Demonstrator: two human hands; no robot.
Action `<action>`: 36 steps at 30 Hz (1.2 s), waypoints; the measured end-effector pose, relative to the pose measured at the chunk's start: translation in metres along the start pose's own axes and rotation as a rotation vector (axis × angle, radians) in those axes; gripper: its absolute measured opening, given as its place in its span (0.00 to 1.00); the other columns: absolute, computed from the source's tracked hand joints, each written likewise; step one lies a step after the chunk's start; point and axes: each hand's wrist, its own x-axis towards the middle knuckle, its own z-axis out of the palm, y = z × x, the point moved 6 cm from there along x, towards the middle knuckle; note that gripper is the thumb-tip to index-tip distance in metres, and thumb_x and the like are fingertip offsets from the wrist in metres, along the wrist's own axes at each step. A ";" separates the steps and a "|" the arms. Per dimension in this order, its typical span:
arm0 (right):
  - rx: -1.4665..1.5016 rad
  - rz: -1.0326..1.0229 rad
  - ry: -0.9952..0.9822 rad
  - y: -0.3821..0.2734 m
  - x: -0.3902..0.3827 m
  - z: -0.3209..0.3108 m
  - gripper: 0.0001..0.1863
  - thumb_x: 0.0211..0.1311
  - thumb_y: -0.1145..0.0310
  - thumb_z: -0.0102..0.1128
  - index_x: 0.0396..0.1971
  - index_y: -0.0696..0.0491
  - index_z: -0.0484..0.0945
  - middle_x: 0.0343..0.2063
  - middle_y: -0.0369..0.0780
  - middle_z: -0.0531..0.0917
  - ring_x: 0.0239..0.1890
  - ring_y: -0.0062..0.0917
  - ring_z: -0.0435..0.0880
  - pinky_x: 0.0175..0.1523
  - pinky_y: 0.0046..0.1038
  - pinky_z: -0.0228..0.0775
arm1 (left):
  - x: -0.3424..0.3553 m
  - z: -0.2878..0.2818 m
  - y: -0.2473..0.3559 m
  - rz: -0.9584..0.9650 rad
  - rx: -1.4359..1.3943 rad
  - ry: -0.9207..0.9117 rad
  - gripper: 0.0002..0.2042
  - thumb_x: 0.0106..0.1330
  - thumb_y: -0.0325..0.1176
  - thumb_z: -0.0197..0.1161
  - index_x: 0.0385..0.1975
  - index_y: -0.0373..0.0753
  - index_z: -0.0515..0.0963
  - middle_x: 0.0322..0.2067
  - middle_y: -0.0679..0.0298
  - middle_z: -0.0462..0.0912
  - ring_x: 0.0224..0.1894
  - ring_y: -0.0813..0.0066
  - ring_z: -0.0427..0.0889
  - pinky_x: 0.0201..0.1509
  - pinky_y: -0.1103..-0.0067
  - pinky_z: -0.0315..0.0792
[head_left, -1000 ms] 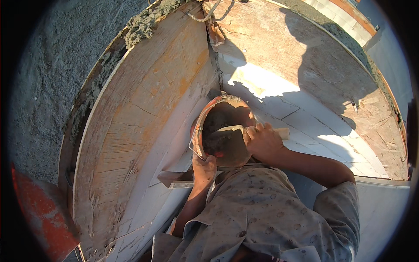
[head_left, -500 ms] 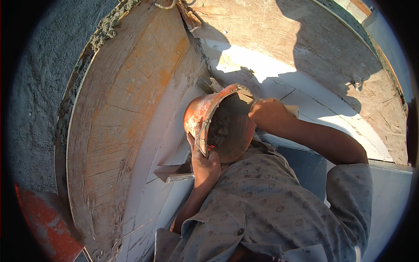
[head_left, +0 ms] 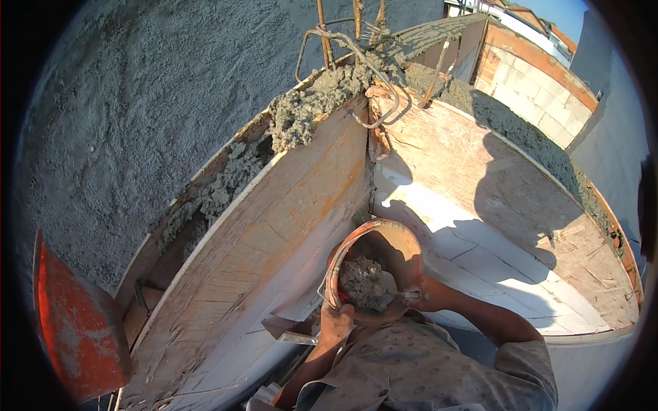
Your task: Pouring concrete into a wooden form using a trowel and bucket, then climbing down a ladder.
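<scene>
The bucket [head_left: 403, 252] is facing more upward, the right-hand fingers [head_left: 413, 296] are sitting lower beside its rim, the trowel blade [head_left: 388, 282] is reappearing, and upright rods [head_left: 324, 34] are coming into view.

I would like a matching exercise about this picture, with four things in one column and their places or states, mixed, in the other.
Things
1. Left hand
2. Right hand
3. Trowel
4. Bars

Places or states
A. blade in the mortar
B. upright, near the top of the picture
C. gripping the bucket at its rim
D. closed around a tool

Right pairs: 1-C, 2-D, 3-A, 4-B
</scene>
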 end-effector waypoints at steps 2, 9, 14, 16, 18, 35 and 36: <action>-0.054 0.027 -0.029 -0.007 -0.009 -0.015 0.15 0.57 0.64 0.61 0.38 0.60 0.81 0.29 0.50 0.83 0.32 0.38 0.83 0.41 0.34 0.74 | 0.000 -0.006 -0.011 -0.051 -0.203 0.026 0.28 0.56 0.22 0.54 0.61 0.35 0.65 0.45 0.66 0.75 0.42 0.79 0.73 0.46 0.82 0.67; -0.193 0.196 -0.249 -0.075 -0.036 -0.072 0.16 0.59 0.61 0.62 0.39 0.59 0.81 0.25 0.45 0.84 0.27 0.28 0.82 0.35 0.32 0.73 | -0.011 -0.036 -0.070 -0.452 -0.384 0.094 0.14 0.58 0.28 0.64 0.44 0.41 0.73 0.28 0.72 0.76 0.23 0.84 0.71 0.26 0.84 0.65; -0.224 0.146 -0.358 -0.154 -0.064 -0.136 0.11 0.64 0.65 0.61 0.39 0.57 0.82 0.24 0.39 0.84 0.25 0.19 0.78 0.33 0.27 0.70 | 0.001 -0.033 -0.091 -0.292 -0.500 0.091 0.12 0.59 0.29 0.64 0.42 0.41 0.74 0.27 0.72 0.77 0.21 0.85 0.71 0.22 0.85 0.63; -0.261 0.153 -0.373 -0.194 -0.070 -0.171 0.12 0.61 0.72 0.62 0.44 0.58 0.81 0.30 0.39 0.86 0.29 0.17 0.81 0.34 0.23 0.72 | -0.001 -0.029 -0.090 -0.268 -0.473 0.098 0.12 0.60 0.29 0.63 0.42 0.40 0.74 0.26 0.70 0.78 0.20 0.82 0.72 0.21 0.82 0.64; -0.396 0.166 -0.305 -0.250 -0.076 -0.214 0.16 0.56 0.78 0.63 0.46 0.59 0.81 0.32 0.39 0.87 0.29 0.16 0.83 0.33 0.20 0.74 | -0.003 -0.027 -0.088 -0.254 -0.443 0.097 0.11 0.60 0.29 0.62 0.42 0.38 0.74 0.25 0.68 0.79 0.18 0.80 0.73 0.20 0.80 0.65; -1.823 -0.988 0.514 -0.454 0.024 -0.269 0.15 0.47 0.74 0.65 0.38 0.52 0.78 0.29 0.37 0.79 0.33 0.34 0.78 0.40 0.37 0.68 | -0.011 -0.020 -0.087 -0.245 -0.448 0.168 0.09 0.55 0.21 0.57 0.35 0.36 0.76 0.27 0.64 0.82 0.29 0.72 0.79 0.35 0.78 0.72; -1.815 -0.968 0.586 -0.461 0.009 -0.278 0.14 0.47 0.74 0.65 0.37 0.51 0.78 0.28 0.36 0.79 0.34 0.33 0.78 0.41 0.36 0.68 | -0.011 -0.022 -0.097 -0.341 -0.467 0.120 0.09 0.54 0.22 0.57 0.35 0.36 0.76 0.27 0.64 0.82 0.29 0.72 0.79 0.35 0.78 0.71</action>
